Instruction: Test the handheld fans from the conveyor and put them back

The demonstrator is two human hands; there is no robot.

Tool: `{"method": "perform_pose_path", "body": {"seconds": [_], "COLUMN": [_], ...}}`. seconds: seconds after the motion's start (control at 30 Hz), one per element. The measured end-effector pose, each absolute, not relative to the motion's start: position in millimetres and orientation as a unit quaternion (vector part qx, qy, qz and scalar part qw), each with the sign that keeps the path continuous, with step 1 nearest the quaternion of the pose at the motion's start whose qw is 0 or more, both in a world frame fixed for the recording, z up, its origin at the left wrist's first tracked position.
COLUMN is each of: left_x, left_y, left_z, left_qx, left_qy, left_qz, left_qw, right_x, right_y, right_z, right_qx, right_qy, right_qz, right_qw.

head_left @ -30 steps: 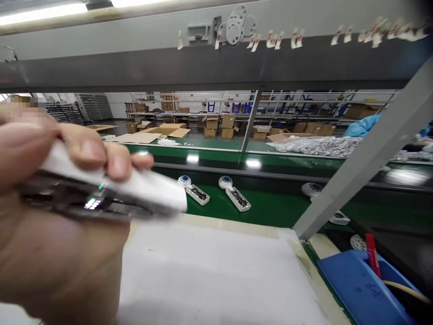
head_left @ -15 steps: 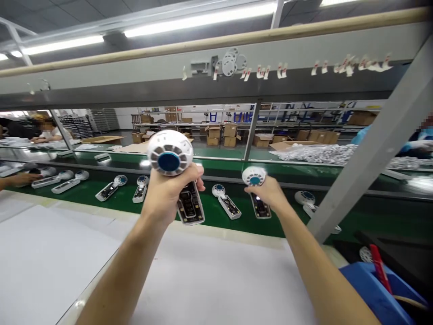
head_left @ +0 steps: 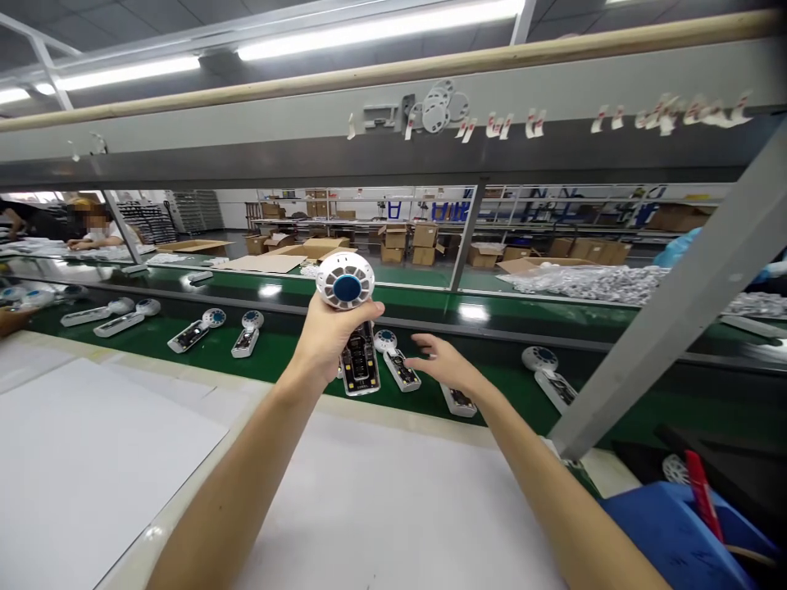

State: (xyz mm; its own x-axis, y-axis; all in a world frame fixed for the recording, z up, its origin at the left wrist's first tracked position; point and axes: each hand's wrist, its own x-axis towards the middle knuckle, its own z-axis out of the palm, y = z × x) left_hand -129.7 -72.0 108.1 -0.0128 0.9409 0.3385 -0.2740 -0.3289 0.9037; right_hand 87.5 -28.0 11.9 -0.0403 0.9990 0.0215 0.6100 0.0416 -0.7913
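Note:
My left hand (head_left: 323, 340) is closed around the neck of a white handheld device (head_left: 361, 360). Its round head has a ring of grey slots and a blue centre, and the handle shows a dark circuit board. Over the green belt, my right hand (head_left: 452, 365) has its fingers apart and holds nothing. Just left of those fingers lies a second device (head_left: 402, 373) of the same kind. A third device (head_left: 459, 401) lies below the right hand, which hides its head.
More such devices (head_left: 190, 334) lie along the green belt (head_left: 288, 348). A white work surface (head_left: 393, 500) is in front of me. A slanted metal post (head_left: 664, 287) and a blue bin (head_left: 664, 524) with a red pen stand at right. At far left is another person's hand (head_left: 15, 319).
My right hand has let go of a device on the belt and moved left, its fingers opening. My left hand has shifted right and farther away with its device. The camera view has turned slightly.

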Motion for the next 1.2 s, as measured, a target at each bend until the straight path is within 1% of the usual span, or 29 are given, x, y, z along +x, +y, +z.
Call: {"method": "perform_pose_path", "body": {"seconds": [0.07, 0.13, 0.2, 0.27, 0.33, 0.4, 0.5, 0.57, 0.63, 0.67, 0.73, 0.8, 0.83, 0.9, 0.97, 1.0, 1.1, 1.2], "left_x": [-125.5, -123.0, -125.4, -134.9, -150.3, -168.3, -190.1, -197.1, -198.3, -197.8, -197.5, -200.8, -203.9, -211.3, -216.5, -217.3, -211.8, -202.2], "left_y": [-66.1, -61.0, -54.6, -44.0, -27.8, -7.5, 21.6, 35.2, 44.3, 48.0, 54.9, 61.3, 63.8, 66.8, 66.6, 65.6, 61.7, 57.2], "left_z": [99.9, 93.3, 89.7, 88.2, 84.2, 72.7, 38.0, 9.0, -17.3, -27.9, -42.7, -49.8, -51.1, -51.0, -47.8, -44.8, -27.1, 5.0], "left_qx": [0.503, 0.511, 0.563, 0.642, 0.688, 0.665, 0.562, 0.500, 0.472, 0.463, 0.446, 0.427, 0.416, 0.394, 0.376, 0.369, 0.359, 0.350], "left_qy": [0.331, 0.343, 0.334, 0.320, 0.391, 0.544, 0.708, 0.775, 0.801, 0.808, 0.816, 0.821, 0.822, 0.820, 0.807, 0.794, 0.723, 0.617], "left_qz": [0.635, 0.613, 0.555, 0.469, 0.396, 0.355, 0.335, 0.312, 0.303, 0.305, 0.315, 0.328, 0.335, 0.354, 0.386, 0.408, 0.496, 0.582], "left_qw": [0.485, 0.496, 0.514, 0.515, 0.466, 0.369, 0.266, 0.229, 0.210, 0.201, 0.188, 0.191, 0.197, 0.217, 0.242, 0.258, 0.320, 0.397], "right_x": [63.0, 38.2, 20.6, 14.2, 16.2, 18.9, 9.4, -6.5, -22.8, -28.8, -33.9, -30.4, -26.9, -20.4, -19.5, -21.9, -38.5, -59.2], "right_y": [-45.4, -63.3, -75.7, -79.4, -75.6, -69.7, -70.1, -80.7, -96.5, -104.3, -115.3, -115.0, -109.4, -87.7, -55.6, -38.1, 8.5, 34.9], "right_z": [30.0, 43.1, 48.9, 47.5, 40.3, 29.5, 11.1, 0.8, -5.6, -7.0, -5.1, 2.4, 7.3, 15.8, 18.7, 17.4, 6.4, -3.2], "right_qx": [-0.482, -0.334, -0.291, -0.350, -0.440, -0.512, -0.543, -0.549, -0.562, -0.568, -0.571, -0.564, -0.562, -0.572, -0.607, -0.630, -0.696, -0.718], "right_qy": [-0.701, -0.690, -0.646, -0.596, -0.575, -0.601, -0.660, -0.684, -0.720, -0.747, -0.777, -0.785, -0.782, -0.766, -0.739, -0.723, -0.663, -0.610], "right_qz": [0.426, 0.543, 0.589, 0.585, 0.543, 0.475, 0.415, 0.399, 0.357, 0.314, 0.255, 0.251, 0.266, 0.283, 0.259, 0.242, 0.234, 0.293], "right_qw": [0.307, 0.342, 0.389, 0.425, 0.425, 0.389, 0.312, 0.267, 0.197, 0.144, 0.068, 0.038, 0.043, 0.083, 0.135, 0.148, 0.149, 0.164]}}
